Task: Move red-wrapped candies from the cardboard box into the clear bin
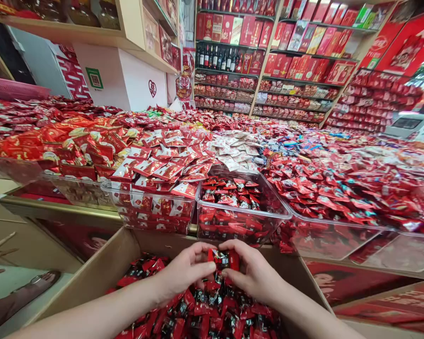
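Below me, a cardboard box (88,275) holds a heap of red-and-black wrapped candies (205,313). Over the heap, my left hand (189,267) and my right hand (250,269) face each other with curled fingers. Between them are a few wrapped candies (222,259), pressed from both sides; how many lie behind the fingers is hidden. Just beyond the box stands a clear plastic bin (238,210), partly filled with matching red-and-black candies (233,192).
Neighbouring bins hold red-and-white packets (166,162), white packets (235,148) and red packets (314,181), heaped above their rims. Shelves (229,42) of bottles and red boxes rise behind. At the lower left, another person's foot (31,292) and fingers (0,247) show.
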Motion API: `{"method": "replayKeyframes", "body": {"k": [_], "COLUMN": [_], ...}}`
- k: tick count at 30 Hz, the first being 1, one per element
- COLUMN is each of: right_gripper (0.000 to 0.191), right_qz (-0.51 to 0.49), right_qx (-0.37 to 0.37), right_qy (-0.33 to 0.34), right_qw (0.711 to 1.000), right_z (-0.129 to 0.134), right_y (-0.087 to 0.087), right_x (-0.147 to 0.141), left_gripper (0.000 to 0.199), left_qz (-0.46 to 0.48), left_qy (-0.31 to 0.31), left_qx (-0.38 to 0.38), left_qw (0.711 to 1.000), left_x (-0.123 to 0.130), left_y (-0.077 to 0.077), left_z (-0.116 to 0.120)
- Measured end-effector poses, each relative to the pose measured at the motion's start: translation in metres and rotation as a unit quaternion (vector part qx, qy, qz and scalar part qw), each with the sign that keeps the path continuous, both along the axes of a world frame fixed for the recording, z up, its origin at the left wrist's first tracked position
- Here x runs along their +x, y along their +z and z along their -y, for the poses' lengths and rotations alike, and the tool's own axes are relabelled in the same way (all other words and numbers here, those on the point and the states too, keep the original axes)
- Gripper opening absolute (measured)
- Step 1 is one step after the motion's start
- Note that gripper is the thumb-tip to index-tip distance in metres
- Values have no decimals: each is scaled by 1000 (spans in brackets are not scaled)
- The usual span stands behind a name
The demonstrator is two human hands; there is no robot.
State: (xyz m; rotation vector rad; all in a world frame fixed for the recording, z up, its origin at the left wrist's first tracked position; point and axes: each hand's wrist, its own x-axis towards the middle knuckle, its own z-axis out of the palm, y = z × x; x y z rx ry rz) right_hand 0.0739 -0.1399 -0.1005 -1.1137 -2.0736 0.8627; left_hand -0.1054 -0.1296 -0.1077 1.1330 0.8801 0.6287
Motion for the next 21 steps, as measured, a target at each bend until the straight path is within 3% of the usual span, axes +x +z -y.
{"method": "replayKeyframes", "body": {"k": [4, 8, 15, 21], "right_gripper": [33, 31, 25, 23], "right_qz": [28, 54, 164, 210], "right_qx": [1, 32, 79, 50], "right_qy": [29, 24, -38, 7], "right_qw": [999, 998, 983, 976], "right_z": [3, 4, 10, 13], "right_y": [3, 5, -3, -12], "right_x": [-3, -5, -13, -17], "left_gripper": [29, 25, 16, 11], "left_qz": [-34, -53, -58, -46], "left_qy": [-36, -23, 61, 50], "left_qx": [22, 21, -82, -119], "left_qw": [999, 998, 993, 991], "left_x": [0, -1, 1, 1], "left_y": [-1, -3, -14, -19], "left_z": [4, 5, 3, 7]}}
